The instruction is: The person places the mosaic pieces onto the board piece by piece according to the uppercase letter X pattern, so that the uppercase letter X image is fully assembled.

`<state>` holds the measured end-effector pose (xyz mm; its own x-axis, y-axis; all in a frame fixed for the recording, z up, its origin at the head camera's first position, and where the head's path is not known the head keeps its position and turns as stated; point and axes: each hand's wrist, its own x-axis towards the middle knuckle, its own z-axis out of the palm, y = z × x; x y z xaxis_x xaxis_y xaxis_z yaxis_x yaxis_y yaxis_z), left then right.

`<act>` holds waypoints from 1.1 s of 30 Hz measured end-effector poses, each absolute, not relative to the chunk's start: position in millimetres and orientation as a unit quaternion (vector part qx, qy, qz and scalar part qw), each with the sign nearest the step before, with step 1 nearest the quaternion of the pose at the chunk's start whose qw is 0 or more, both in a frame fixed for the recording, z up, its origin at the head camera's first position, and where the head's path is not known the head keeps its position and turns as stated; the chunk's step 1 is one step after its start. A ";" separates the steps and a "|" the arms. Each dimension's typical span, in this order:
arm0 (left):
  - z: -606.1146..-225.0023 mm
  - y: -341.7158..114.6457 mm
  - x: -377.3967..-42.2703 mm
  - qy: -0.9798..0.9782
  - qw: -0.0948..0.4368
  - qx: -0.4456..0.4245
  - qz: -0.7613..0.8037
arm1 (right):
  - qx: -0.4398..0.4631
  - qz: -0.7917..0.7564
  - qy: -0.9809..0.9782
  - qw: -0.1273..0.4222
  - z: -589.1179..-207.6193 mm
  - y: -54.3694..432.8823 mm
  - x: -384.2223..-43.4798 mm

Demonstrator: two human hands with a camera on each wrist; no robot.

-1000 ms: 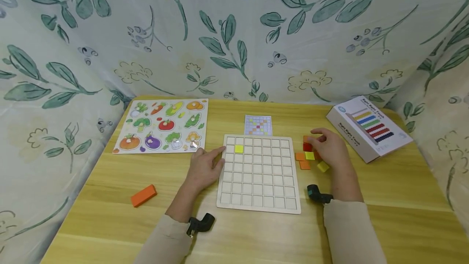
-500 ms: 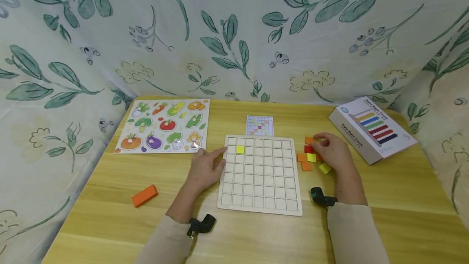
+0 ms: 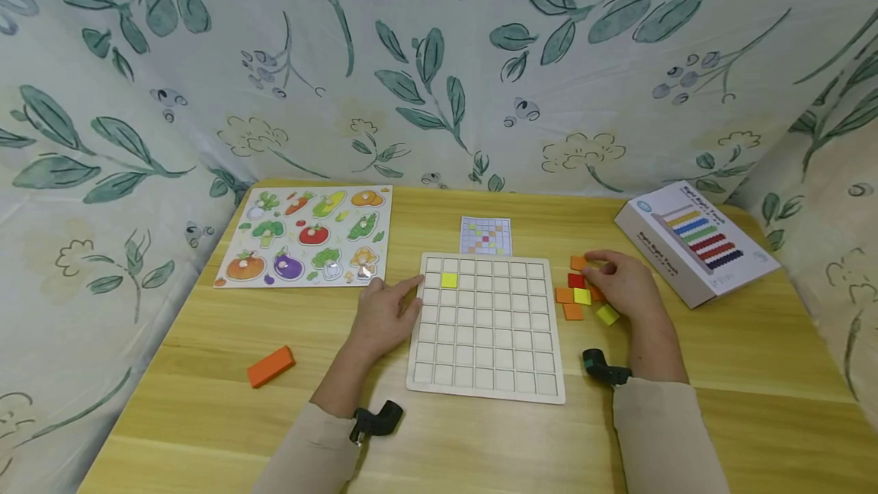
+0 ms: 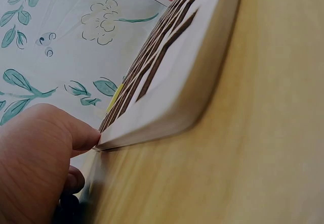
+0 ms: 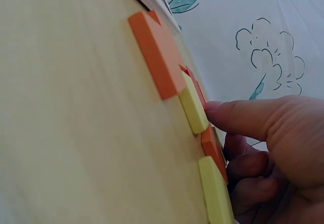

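A pale wooden grid board [image 3: 484, 396] lies flat on the table, with one yellow square tile [image 3: 449, 280] in its upper left part. At its left edge rests my left hand [image 3: 384, 317], index finger stretched to the rim; the left wrist view shows the fingertip at the board's edge. My right hand [image 3: 627, 284] hovers low over a group of small tiles right of the board. Thumb and index finger are apart, close to an orange tile [image 3: 578, 262] and a red tile [image 3: 575, 280]. Beside them lie a yellow tile [image 3: 582, 296] and other orange tiles [image 3: 572, 312].
Behind the board lies a small printed pattern card [image 3: 485, 235]. A vegetable puzzle board [image 3: 377, 235] is at the back left, an orange block [image 3: 270, 367] at the left. A white toy box [image 3: 696, 242] stands at the back right, before a leaf-printed cloth [image 3: 439, 143].
My right hand has shifted slightly right and toward me over the tiles, then stays nearly still. The left hand keeps its place at the board's edge.
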<state>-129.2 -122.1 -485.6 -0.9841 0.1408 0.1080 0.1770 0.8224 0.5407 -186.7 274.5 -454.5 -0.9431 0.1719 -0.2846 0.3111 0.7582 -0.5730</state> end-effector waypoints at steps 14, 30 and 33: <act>-484.2 -122.4 -129.2 -0.953 0.034 -0.086 -0.289 | 0.122 -0.324 0.934 0.092 -456.9 273.9 -184.7; -487.0 -123.1 -131.1 -0.954 0.021 -0.082 -0.288 | 0.052 -0.367 0.923 0.099 -441.4 253.0 -178.3; -486.8 -122.8 -130.8 -0.953 0.019 -0.082 -0.290 | 0.034 -0.364 0.926 0.098 -439.0 244.7 -177.4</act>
